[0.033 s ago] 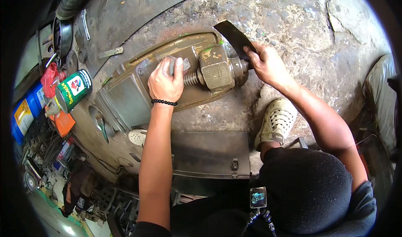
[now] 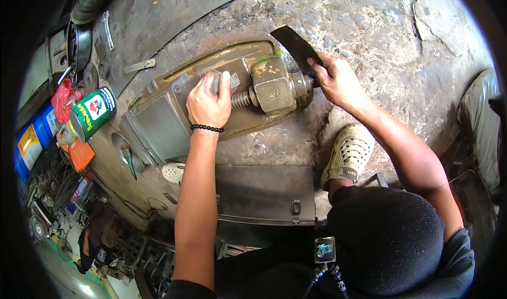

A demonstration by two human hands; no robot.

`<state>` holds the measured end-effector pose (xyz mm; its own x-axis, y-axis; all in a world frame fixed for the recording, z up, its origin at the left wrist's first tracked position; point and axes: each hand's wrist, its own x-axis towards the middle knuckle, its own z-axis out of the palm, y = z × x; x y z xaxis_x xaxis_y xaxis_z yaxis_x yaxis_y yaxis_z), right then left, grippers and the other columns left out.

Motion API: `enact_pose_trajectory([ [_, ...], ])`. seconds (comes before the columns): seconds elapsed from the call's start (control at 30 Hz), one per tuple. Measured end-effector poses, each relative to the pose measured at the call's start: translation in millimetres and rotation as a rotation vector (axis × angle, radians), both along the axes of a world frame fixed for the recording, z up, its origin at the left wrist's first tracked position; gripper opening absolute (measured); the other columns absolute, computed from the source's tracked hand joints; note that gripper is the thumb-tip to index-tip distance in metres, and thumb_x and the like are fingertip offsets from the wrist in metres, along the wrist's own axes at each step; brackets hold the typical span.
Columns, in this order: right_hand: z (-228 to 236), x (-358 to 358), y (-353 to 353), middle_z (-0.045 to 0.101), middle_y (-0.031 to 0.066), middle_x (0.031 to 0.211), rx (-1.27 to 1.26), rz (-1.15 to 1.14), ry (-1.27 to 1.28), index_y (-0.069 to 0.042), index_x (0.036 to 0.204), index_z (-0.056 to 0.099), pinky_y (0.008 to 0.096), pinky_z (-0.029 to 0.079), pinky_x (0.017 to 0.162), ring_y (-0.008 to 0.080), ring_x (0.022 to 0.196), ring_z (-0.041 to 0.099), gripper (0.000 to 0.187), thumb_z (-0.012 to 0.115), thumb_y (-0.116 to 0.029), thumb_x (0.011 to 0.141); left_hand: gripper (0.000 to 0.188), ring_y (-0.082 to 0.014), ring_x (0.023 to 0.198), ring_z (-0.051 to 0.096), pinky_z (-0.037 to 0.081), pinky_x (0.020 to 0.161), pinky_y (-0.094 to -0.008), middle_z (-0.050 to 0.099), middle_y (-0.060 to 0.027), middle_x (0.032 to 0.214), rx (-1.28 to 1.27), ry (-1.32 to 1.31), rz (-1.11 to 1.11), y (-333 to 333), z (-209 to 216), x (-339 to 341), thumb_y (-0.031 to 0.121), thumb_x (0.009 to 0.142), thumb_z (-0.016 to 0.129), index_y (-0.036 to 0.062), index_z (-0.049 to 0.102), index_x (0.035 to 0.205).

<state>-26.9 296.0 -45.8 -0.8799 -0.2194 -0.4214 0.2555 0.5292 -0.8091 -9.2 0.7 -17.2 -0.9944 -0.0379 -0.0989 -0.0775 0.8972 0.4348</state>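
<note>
A large, worn machine vise (image 2: 273, 90) lies on the floor in front of me, with a threaded screw (image 2: 242, 99) and a blocky metal nut end. My left hand (image 2: 209, 102), a black bead bracelet at its wrist, is closed over the vise's middle, beside the screw. Between its thumb and fingers shows a small grey angular piece (image 2: 235, 81), whose kind I cannot make out. At the vise's right end, my right hand (image 2: 340, 82) pinches a dark, curved flexible strip (image 2: 293, 44), which sticks out toward the far left.
Left of the vise stand a green can (image 2: 93, 114), a blue bucket (image 2: 34, 143) and a bowl with a brush (image 2: 127, 154). A wrench (image 2: 108, 30) lies farther back. A dark metal box (image 2: 264, 193) sits nearer me, beside my shoe (image 2: 349, 152). Another person (image 2: 97, 235) is at lower left.
</note>
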Motion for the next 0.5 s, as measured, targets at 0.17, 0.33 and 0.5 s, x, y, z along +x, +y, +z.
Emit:
enact_pose_trajectory([
  [0.17, 1.7, -0.6, -1.2, 0.066, 0.0287, 0.082, 0.043, 0.009, 0.013, 0.002, 0.108, 0.069, 0.0515, 0.052, 0.074, 0.048, 0.079, 0.067, 0.027, 0.058, -0.022, 0.103, 0.042, -0.0466, 0.083, 0.07, 0.055, 0.073, -0.052, 0.073, -0.0239, 0.089, -0.071, -0.002, 0.031, -0.2, -0.6, -1.0, 0.041, 0.101, 0.063, 0.0009, 0.07, 0.09],
  [0.33, 0.0, -1.8, -0.3, 0.067, 0.0268, 0.082, 0.075, 0.025, 0.071, 0.0, 0.112, 0.069, 0.0523, 0.053, 0.074, 0.047, 0.08, 0.068, 0.023, 0.059, -0.018, 0.102, 0.034, -0.0407, 0.085, 0.07, 0.055, 0.075, -0.0497, 0.072, -0.0172, 0.092, -0.037, 0.186, -0.077, 2.6, -4.4, 9.2, 0.04, 0.099, 0.065, 0.0064, 0.071, 0.097],
  [0.5, -5.0, 2.7, -2.4, 0.072, 0.0209, 0.095, 0.029, -0.018, 0.476, -0.004, 0.118, 0.065, 0.0481, 0.057, 0.076, 0.0426, 0.085, 0.07, 0.023, 0.064, -0.011, 0.096, 0.037, -0.038, 0.092, 0.067, 0.052, 0.082, -0.0461, 0.069, -0.0147, 0.102, -0.228, 0.367, -0.19, 8.6, -10.8, 31.3, 0.041, 0.102, 0.059, 0.0055, 0.068, 0.107],
])
